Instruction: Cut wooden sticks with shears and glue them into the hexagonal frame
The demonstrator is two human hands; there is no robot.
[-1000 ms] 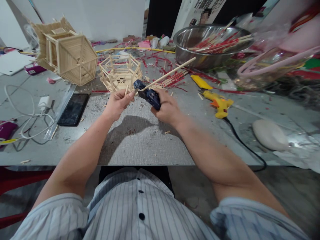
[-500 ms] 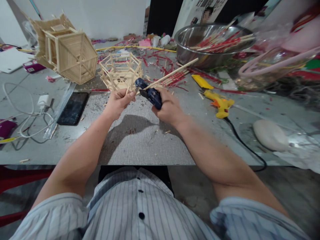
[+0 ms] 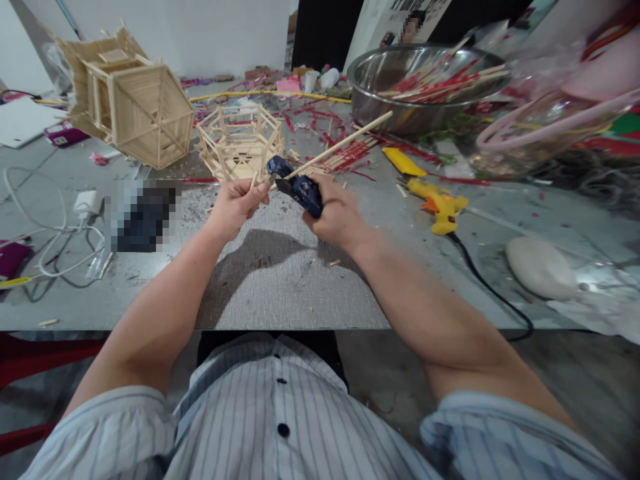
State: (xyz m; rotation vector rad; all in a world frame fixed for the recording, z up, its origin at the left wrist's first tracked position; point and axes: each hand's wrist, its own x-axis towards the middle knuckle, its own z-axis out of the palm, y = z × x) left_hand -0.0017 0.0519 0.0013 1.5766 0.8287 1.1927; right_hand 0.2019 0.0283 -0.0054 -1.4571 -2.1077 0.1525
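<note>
A long thin wooden stick (image 3: pixel 350 141) slants up to the right, its lower end between my two hands. My left hand (image 3: pixel 236 207) is closed, with thumb and fingertips pinching the stick's near end; a short stick piece pokes up there too. Wrapped in the fingers of my right hand (image 3: pixel 337 210) is a dark blue hand cutter (image 3: pixel 306 192), with its head at the stick close to my left fingertips. Whether the blade touches the stick, I cannot tell. Just behind my left hand stands an open hexagonal stick frame (image 3: pixel 240 137) on the table (image 3: pixel 260 293).
At the back left a larger stick-built lantern-like model (image 3: pixel 150 120) lies tilted. A steel basin (image 3: pixel 365 100) with red-wrapped sticks stands back right. A yellow glue gun (image 3: pixel 440 203) lies right, its black cord trailing over the front edge. A blurred-out phone (image 3: pixel 145 217) and white cable lie left.
The view has shifted very slightly. Both hands keep their hold, and the stick and cutter stay in nearly the same place.
</note>
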